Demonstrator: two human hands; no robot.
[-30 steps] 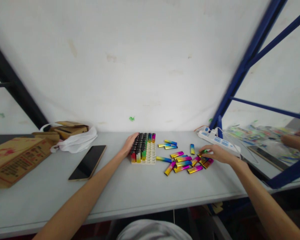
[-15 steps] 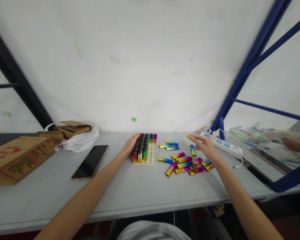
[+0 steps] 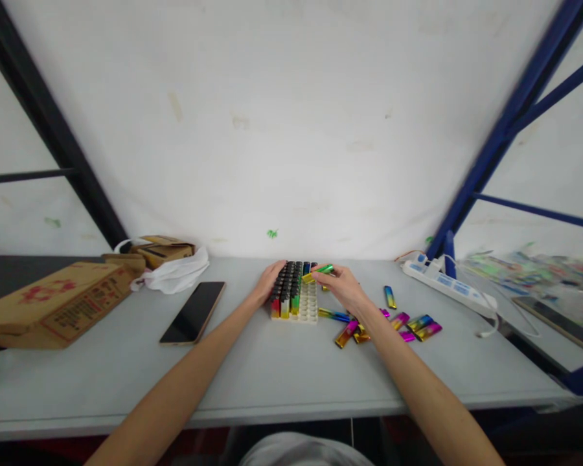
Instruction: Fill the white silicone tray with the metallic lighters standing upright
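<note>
A white tray with round holes (image 3: 311, 309) stands on the table, its left side filled with upright black-topped lighters (image 3: 284, 285). My left hand (image 3: 268, 283) is closed against the far left side of this block, its fingertips partly hidden behind the lighters. Over the tray's far right part, my right hand (image 3: 344, 285) pinches a shiny green-and-yellow lighter (image 3: 318, 274), which is tilted. Loose shiny lighters (image 3: 398, 321) in yellow, pink and blue lie to the right of the tray, some of them hidden under my right forearm.
A black phone (image 3: 194, 312) lies left of the tray. Farther left are a cardboard box (image 3: 53, 301), a smaller open box (image 3: 162, 252) and a white plastic bag (image 3: 182, 272). A white power strip (image 3: 449, 287) with cables lies at the right, beside a blue metal frame (image 3: 486, 155).
My right hand has moved left from beside the power strip to above the tray, carrying the lighter. My left hand stays at the tray. The view has shifted slightly.
</note>
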